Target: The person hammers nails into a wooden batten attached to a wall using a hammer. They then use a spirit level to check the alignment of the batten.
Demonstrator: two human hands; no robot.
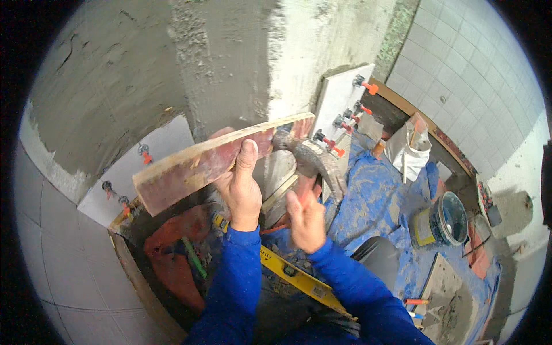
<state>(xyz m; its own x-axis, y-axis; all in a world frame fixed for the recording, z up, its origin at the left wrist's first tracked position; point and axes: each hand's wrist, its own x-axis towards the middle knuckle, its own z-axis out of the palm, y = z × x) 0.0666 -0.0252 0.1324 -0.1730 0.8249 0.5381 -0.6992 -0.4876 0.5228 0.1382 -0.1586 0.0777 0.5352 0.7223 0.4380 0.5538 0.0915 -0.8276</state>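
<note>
My left hand (240, 192) grips a short wooden board (198, 169), thumb on its reddish face and the other fingers hidden behind. The board is raised in front of me and slants up to the right. In my right hand (309, 221) is a claw hammer (322, 164), held by its reddish handle. The hammer's head is close to the board's right end; whether they touch I cannot tell. Behind stand a light tile (339, 95) with several red-and-black levelling clips on its edge and, on the left, another light tile (167, 138) with similar clips.
Below my forearms lies a yellow spirit level (296, 279). A blue tarp (374, 187) spreads to the right, with a white bag (409, 146) and a mortar-smeared bucket (422, 230). A trowel (443, 316) rests on a dirty board at lower right. Rough plastered walls (230, 57) rise ahead.
</note>
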